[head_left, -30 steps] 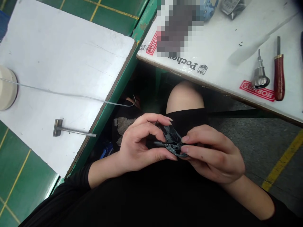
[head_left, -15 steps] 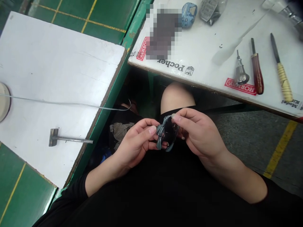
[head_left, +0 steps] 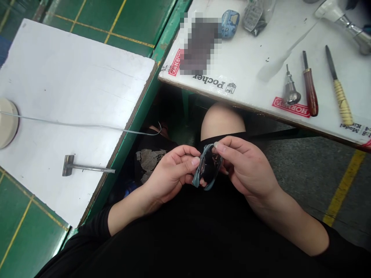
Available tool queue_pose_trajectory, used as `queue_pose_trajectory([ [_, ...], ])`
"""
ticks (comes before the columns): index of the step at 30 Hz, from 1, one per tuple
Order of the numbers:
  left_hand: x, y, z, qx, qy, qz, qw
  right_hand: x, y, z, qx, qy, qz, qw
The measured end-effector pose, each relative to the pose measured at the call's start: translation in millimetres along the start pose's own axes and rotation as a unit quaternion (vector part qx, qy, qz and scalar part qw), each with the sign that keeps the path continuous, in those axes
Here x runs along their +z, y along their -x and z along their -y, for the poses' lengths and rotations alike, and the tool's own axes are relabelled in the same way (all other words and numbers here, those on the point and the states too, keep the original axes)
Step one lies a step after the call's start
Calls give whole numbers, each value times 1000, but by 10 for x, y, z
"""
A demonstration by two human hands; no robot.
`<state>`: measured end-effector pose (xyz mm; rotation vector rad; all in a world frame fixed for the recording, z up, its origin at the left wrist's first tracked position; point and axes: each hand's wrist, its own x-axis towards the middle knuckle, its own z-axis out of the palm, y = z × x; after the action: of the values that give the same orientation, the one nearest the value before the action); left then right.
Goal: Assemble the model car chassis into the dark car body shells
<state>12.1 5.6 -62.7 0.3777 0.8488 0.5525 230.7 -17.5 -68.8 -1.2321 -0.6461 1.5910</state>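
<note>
Above my lap I hold a small blue-grey curved part, thin and frame-like with an open middle; its exact kind is unclear. My left hand pinches its left side between thumb and fingers. On the other side, my right hand grips its upper right edge, thumb on top and the other fingers curled behind. Parts of the piece are hidden by my fingers and blend into the black clothing beneath.
Left, a white board carries a small metal hammer, a round cream object and a thin cable. On the right table lie a pin vise, a red-handled tool, a yellow-wrapped file and a clear bag.
The blue-grey part has turned a little between my hands, and my left fingers have shifted on it. The whole view has moved slightly. Both hands keep hold.
</note>
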Motion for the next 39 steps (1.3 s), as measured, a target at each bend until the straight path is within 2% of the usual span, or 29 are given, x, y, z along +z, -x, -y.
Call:
queue_pose_trajectory([
  [9,42,-6,24,-22,-12,2,1000,-39,23,-21,-30,8,-12,999],
  [12,50,8,21,-4,-17,-1,1000,-99,22,-85,-50,19,-31,998],
  [17,44,22,24,30,-16,-8,999,-209,71,-136,-127,117,-51,984],
  [19,53,29,21,43,-27,-12,999,-209,119,-98,-201,201,-51,957],
  [21,71,39,8,70,-46,-10,996,-189,167,-45,-294,278,-35,914],
  [25,89,61,-30,166,-107,20,980,-174,216,14,-463,334,63,819],
  [28,58,80,-52,239,-178,44,953,-211,220,1,-538,350,93,761],
  [30,30,95,-56,274,-217,58,935,-235,221,-11,-557,356,96,744],
  [33,8,118,-49,302,-246,58,919,-236,233,-9,-566,350,105,739],
  [35,12,129,-39,297,-246,47,921,-212,246,1,-555,341,101,752],
  [37,28,132,-29,269,-216,44,937,-183,257,6,-515,324,80,790],
  [39,48,127,-21,218,-164,38,961,-165,256,-4,-427,283,28,859],
])
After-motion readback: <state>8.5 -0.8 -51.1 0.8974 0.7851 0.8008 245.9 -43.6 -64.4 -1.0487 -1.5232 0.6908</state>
